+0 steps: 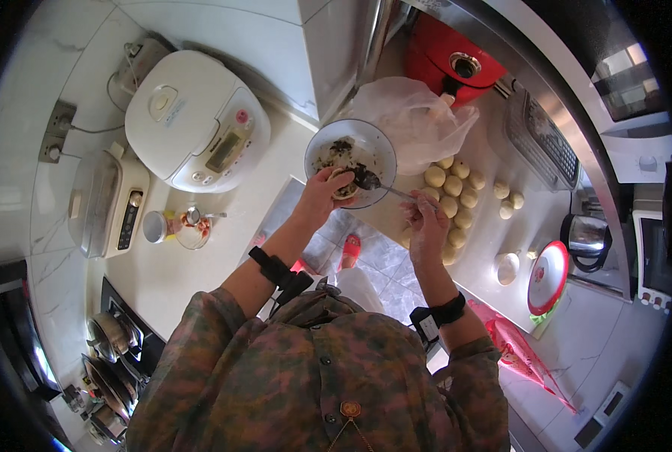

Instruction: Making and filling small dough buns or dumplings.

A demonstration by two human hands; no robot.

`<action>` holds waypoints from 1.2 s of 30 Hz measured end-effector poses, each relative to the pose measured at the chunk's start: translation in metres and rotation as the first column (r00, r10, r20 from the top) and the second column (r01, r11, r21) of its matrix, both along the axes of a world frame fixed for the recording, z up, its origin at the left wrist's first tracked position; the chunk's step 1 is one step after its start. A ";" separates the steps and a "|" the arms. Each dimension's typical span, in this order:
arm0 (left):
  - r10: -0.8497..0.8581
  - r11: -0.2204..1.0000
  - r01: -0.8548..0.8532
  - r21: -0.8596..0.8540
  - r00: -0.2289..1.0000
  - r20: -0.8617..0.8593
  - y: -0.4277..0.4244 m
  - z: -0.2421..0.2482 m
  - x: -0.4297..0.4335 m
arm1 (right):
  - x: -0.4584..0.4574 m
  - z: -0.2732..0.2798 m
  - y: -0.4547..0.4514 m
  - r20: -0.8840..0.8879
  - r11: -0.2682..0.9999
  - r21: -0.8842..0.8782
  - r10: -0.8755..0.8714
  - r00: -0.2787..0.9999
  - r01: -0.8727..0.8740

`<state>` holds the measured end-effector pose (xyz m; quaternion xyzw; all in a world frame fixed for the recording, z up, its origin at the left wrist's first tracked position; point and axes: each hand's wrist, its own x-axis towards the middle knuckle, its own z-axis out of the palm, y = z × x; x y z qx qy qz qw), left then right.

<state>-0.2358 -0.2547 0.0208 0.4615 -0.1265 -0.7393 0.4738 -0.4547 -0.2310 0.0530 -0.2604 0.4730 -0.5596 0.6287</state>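
My left hand (326, 195) cups a small pale dough wrapper (344, 191) over the near rim of a white enamel bowl (382, 146) with a dark blue edge. Dark, crumbly filling (341, 146) clings to the bowl's inside. In my right hand (428, 223), dusted with flour, is the handle of a metal spoon (395, 192). The spoon's head carries dark filling and is beside the wrapper; whether they touch, I cannot tell. Several round dough balls (452, 185) lie on the counter just beyond my right hand, some partly hidden by it.
A translucent plastic bag (412, 121) sits behind the bowl, near a red appliance (443, 53). To the left are a white rice cooker (186, 113) and a glass bowl (195, 233). A red-rimmed enamel plate (548, 277), a white cup (506, 268) and an electric kettle (587, 234) stand right.
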 end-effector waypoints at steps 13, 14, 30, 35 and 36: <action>0.151 0.987 -0.154 -0.033 0.984 -0.090 0.009 0.009 0.032 | 0.004 -0.009 -0.039 -0.864 0.840 -0.338 -0.099 0.494 -0.423; 0.167 0.986 -0.169 -0.016 0.982 -0.086 0.011 0.007 0.038 | 0.004 -0.007 -0.038 -0.853 0.842 -0.339 -0.086 0.515 -0.420; 0.170 0.985 -0.167 0.044 0.983 -0.068 0.048 -0.002 0.060 | 0.052 -0.033 -0.042 -0.878 0.745 -0.298 0.031 0.478 -0.596; 0.174 0.984 -0.171 0.050 0.983 -0.066 0.049 -0.004 0.059 | 0.062 -0.036 -0.047 -0.829 0.765 -0.359 0.001 0.559 -0.534; 0.171 0.985 -0.168 0.046 0.983 -0.073 0.049 -0.004 0.058 | 0.064 -0.039 -0.048 -0.820 0.771 -0.361 0.005 0.572 -0.524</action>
